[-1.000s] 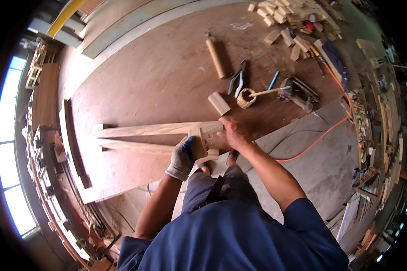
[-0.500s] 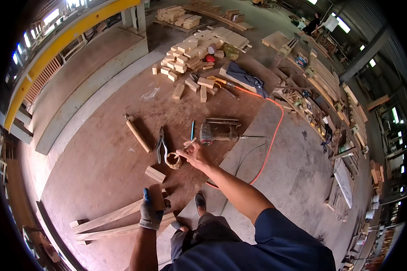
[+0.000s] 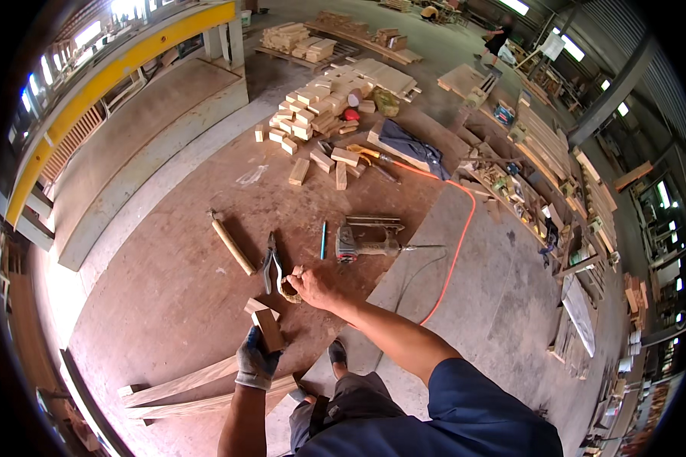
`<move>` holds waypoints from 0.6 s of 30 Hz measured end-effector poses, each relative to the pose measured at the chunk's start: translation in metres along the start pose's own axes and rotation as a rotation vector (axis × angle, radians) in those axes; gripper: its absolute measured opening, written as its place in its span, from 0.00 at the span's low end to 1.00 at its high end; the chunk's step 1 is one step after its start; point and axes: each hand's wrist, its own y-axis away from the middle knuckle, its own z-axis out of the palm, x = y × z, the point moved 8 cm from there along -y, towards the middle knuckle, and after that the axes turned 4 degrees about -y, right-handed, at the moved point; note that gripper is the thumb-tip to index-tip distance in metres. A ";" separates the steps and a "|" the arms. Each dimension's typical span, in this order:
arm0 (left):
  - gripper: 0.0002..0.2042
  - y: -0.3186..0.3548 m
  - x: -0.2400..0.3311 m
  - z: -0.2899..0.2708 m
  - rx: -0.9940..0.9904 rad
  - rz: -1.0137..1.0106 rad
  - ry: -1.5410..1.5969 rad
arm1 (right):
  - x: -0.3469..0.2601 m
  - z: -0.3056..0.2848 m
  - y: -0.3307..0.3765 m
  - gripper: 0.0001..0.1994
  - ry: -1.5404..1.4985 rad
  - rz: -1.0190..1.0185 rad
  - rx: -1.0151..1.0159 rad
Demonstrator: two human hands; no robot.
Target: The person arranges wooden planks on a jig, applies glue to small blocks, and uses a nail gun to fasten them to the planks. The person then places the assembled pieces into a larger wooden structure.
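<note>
My left hand (image 3: 256, 362), in a grey and blue work glove, is closed round a short wooden block (image 3: 267, 330) held tilted above the work surface. Another wooden block (image 3: 255, 306) lies just beyond it. My bare right hand (image 3: 315, 286) is closed, its fingertips at a brown ring-shaped thing (image 3: 290, 292) that they partly cover. What the fingers pinch, I cannot make out. Beside the ring lie pliers (image 3: 271, 263) with pale grips. Further left is a hammer (image 3: 232, 245) with a wooden handle. A blue pencil (image 3: 324, 240) and a pneumatic nail gun (image 3: 366, 242) lie beyond my right hand.
A heap of wooden blocks (image 3: 312, 107) sits at the far side, near a dark cloth (image 3: 411, 145). An orange hose (image 3: 461, 251) curves along the right. Long wooden strips (image 3: 183, 377) lie at the near left. A person (image 3: 498, 42) stands far back.
My right hand has come down and left from near the pencil to the ring; the thin pale stick in its fingers no longer shows clearly. My left hand has raised the block slightly forward.
</note>
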 end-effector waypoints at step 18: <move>0.20 -0.027 0.002 0.003 -0.052 0.051 0.106 | 0.044 -0.028 0.012 0.17 -0.765 0.567 0.146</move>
